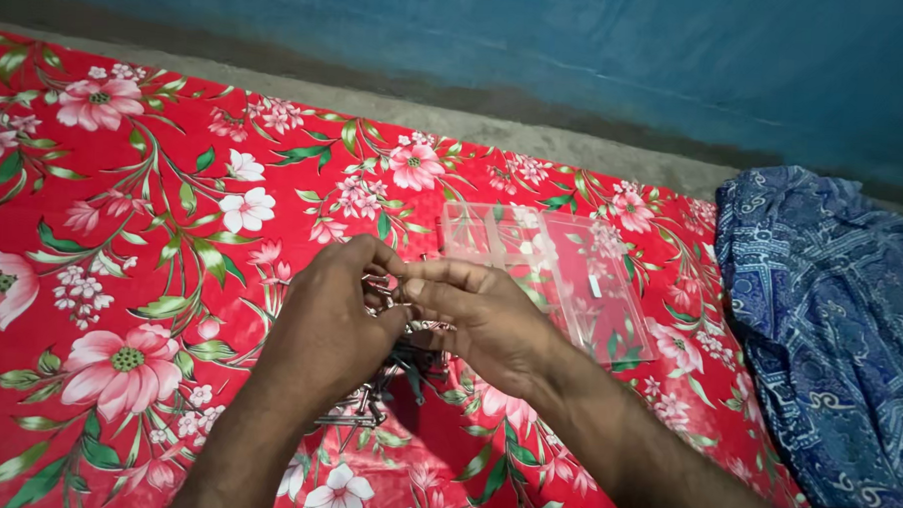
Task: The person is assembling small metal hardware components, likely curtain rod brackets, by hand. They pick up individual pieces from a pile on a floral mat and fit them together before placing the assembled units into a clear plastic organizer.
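Observation:
My left hand (331, 325) and my right hand (484, 320) meet over a red flowered cloth (142, 223). Their fingertips pinch a small metal piece (388, 290) between them; its exact shape is hidden by the fingers. Under and between my hands lies a pile of small metal parts (392, 382), partly covered by my wrists. A clear plastic compartment box (561, 273) lies open on the cloth just beyond my right hand, its lid flat beside it.
A blue patterned cloth (829, 327) lies bunched at the right edge of the red cloth. A bare concrete strip (536, 137) and a blue wall (579, 48) run along the far side.

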